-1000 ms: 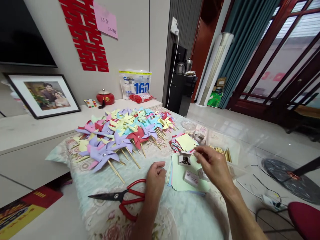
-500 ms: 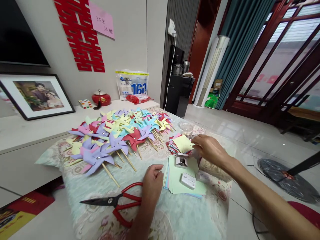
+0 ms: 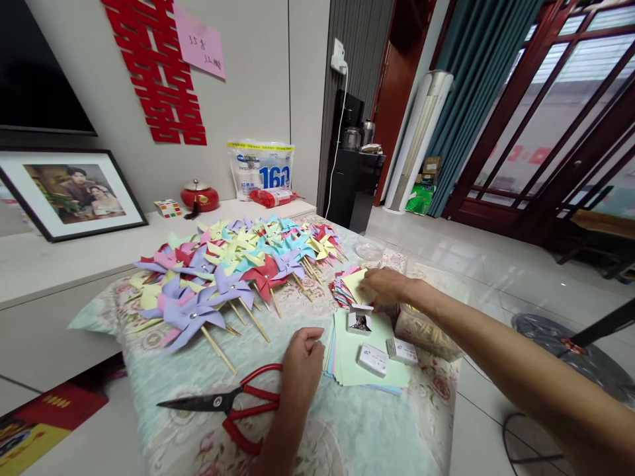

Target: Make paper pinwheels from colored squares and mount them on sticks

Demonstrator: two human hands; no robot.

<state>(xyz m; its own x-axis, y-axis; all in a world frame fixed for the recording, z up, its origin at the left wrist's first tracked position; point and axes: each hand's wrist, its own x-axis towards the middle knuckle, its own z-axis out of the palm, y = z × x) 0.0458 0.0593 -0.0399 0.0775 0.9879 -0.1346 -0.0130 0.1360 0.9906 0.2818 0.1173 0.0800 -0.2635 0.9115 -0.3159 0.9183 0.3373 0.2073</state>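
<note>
My left hand (image 3: 303, 360) rests on the tablecloth with its fingers curled in and nothing visible in them. Beside its wrist lie scissors (image 3: 238, 403) with red handles and dark blades pointing left. My right hand (image 3: 389, 286) bends down over the right side of a pile of coloured paper squares, touching the yellow paper (image 3: 353, 285) on top; its fingertips are partly hidden. Just in front of it, an opened small box (image 3: 360, 322) of metal bits stands on a stack of larger green sheets (image 3: 347, 370). Two closed white boxes, one left (image 3: 373, 359) and one right (image 3: 402, 350), lie nearby.
Many paper pinwheels (image 3: 233, 287) on sticks cover the table's left and back. A clear container (image 3: 429, 334) with pale contents stands under my right forearm. Behind is a clear round dish (image 3: 370, 250). A cabinet (image 3: 74, 258) borders the left side.
My right hand has moved left and slightly down, onto the yellow paper. The right closed box, partly covered before, now shows fully. My left hand has stayed in place.
</note>
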